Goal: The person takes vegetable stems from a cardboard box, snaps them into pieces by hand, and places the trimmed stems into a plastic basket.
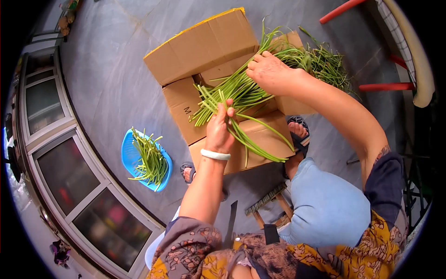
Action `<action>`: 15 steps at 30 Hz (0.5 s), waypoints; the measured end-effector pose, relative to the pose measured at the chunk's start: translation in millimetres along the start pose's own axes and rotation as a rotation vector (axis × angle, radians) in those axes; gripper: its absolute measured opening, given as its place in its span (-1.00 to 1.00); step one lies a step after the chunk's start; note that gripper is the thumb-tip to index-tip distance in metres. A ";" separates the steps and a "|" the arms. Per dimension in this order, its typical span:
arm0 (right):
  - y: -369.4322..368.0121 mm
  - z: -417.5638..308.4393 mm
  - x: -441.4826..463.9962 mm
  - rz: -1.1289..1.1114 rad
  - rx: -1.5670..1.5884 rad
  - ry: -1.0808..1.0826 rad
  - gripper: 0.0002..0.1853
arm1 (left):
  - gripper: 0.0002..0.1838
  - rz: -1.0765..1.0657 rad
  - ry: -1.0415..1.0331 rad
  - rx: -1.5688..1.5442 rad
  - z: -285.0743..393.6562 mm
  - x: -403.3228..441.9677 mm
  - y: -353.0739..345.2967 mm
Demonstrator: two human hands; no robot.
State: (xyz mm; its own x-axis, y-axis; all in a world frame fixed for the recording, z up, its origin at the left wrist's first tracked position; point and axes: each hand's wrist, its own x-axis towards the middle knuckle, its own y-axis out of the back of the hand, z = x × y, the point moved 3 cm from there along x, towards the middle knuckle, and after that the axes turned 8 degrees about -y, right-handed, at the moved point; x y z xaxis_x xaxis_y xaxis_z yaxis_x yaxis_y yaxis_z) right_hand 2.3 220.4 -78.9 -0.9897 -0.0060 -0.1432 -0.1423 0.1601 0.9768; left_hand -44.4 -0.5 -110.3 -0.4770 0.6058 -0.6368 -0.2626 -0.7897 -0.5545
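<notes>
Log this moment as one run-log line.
left hand: gripping green stems | right hand: at stem pile | carton: open, under pile | blue basket: on floor, holding more stems

A strip of gray floor [151,109] gives a hand passage between the blue basket [126,151] and the left edge of the cardboard box [180,97]; a sandaled foot [186,173] narrows its near end. Green stalks [325,64] obstruct the box's far-right corner, and another foot [298,129] stands beside the near-right corner.
</notes>
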 end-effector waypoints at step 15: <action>1.1 -3.0 0.0 -0.049 -0.060 -0.024 -0.83 | -0.72 -0.141 -0.131 0.260 34.0 -20.0 -16.0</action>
State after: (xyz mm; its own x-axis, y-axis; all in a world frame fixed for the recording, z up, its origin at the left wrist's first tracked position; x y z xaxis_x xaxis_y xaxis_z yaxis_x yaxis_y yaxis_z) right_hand 2.2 217.6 -77.3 -0.9809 0.0109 -0.1944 -0.1924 0.1008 0.9761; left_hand -59.2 -3.3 -70.5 -0.5199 0.7068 -0.4798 -0.5311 -0.7073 -0.4665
